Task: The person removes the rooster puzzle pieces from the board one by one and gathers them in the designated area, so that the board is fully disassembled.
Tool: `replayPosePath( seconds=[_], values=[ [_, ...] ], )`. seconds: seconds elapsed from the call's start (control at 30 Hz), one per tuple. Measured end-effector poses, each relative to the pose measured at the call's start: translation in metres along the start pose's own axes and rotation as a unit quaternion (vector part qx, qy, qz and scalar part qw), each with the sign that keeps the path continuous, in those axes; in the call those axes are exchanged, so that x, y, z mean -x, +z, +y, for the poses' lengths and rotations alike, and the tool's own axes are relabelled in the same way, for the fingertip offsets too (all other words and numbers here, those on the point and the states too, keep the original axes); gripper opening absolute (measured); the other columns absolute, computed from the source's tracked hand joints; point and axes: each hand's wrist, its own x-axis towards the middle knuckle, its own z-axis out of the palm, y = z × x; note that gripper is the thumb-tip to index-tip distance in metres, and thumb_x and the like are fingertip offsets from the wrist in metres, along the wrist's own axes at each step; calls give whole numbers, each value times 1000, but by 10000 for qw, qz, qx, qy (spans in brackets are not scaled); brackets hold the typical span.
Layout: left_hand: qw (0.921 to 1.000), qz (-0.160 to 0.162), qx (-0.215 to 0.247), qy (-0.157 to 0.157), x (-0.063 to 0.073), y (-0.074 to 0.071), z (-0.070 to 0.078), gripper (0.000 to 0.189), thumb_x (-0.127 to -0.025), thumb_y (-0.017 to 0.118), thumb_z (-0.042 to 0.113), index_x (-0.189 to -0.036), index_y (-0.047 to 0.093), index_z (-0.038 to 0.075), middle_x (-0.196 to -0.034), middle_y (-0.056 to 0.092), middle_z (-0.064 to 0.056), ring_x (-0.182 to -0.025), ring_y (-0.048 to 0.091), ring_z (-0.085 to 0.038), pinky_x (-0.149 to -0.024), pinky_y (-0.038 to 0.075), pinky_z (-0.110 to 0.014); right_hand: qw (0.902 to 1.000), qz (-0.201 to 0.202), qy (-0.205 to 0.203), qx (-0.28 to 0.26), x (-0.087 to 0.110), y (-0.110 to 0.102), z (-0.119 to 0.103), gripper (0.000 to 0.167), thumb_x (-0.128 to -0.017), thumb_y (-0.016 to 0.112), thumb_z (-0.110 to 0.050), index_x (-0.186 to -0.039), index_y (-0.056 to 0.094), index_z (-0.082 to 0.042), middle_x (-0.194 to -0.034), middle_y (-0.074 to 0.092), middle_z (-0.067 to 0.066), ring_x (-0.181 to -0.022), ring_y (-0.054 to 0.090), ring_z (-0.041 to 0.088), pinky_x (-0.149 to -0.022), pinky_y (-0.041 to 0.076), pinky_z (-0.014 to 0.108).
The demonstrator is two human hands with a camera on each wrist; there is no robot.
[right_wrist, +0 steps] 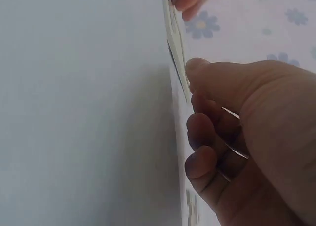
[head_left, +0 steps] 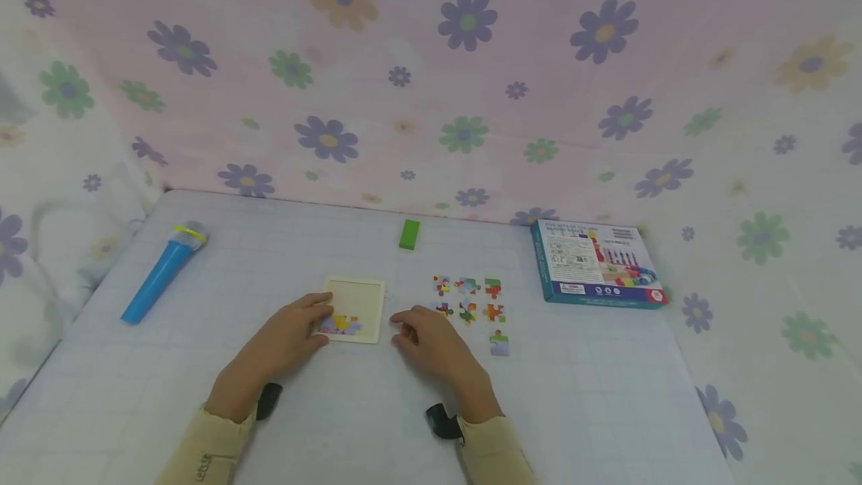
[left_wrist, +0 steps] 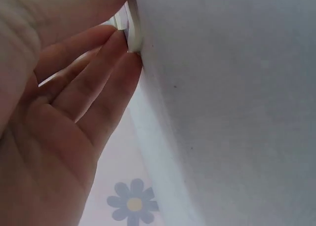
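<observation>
A square, pale jigsaw tray (head_left: pixel 372 284) lies flat on the table, with several joined pieces (head_left: pixel 341 324) of purple, yellow and orange along its bottom. My left hand (head_left: pixel 286 335) holds the tray by its left side, fingers and thumb at its edge (left_wrist: pixel 134 36). Just right of the tray, my right hand (head_left: pixel 436 344) hovers with loosely curled fingers. Nothing shows between its thumb and fingertips in the right wrist view. Beyond that hand sit loose jigsaw pieces (head_left: pixel 468 287) in two rows, the lower row partly hidden by it. One green and lilac piece (head_left: pixel 499 343) lies apart, nearer me.
A blue toy microphone (head_left: pixel 160 279) lies at the far left. The small green block (head_left: pixel 409 234) is near the back edge. At the back right is a flat printed box (head_left: pixel 599 264). Flower-patterned cloth (head_left: pixel 431 81) hangs behind the table (head_left: pixel 377 425) and at both sides.
</observation>
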Motion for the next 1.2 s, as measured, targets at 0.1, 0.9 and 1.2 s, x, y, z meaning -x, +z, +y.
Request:
replayPosePath(
  seconds=[0.1, 0.9, 1.2],
  values=[
    [9999, -109, 23, -41, 0, 0, 1, 44, -87, 79, 6, -128, 67, -4, -150, 54, -19, -138, 52, -42, -111, 45, -56, 10000, -46, -57, 20, -6, 6, -11, 26, -96, 73, -19, -121, 73, -14, -89, 62, -8, -78, 53, 3, -72, 48, 18],
    [9957, 476, -724, 332, 4, -2, 11, 34, -82, 84, 7, -115, 75, 2, -106, 69, -5, -106, 65, -26, -90, 57, -42, 9982, 177, 530, 224, -38, 42, -52, 27, -91, 78, -24, -114, 70, -13, -89, 60, -5, -76, 51, 6, -69, 44, 21],
    [9967, 347, -695, 226, 4, -1, 8, 35, -83, 84, 9, -116, 75, 4, -107, 69, -3, -104, 65, -24, -87, 57, -40, 9979, 387, 500, 129, -38, 47, -52, 24, -90, 79, -23, -110, 66, -18, -105, 63, -1, -80, 51, 10, -72, 47, 26]
  ],
)
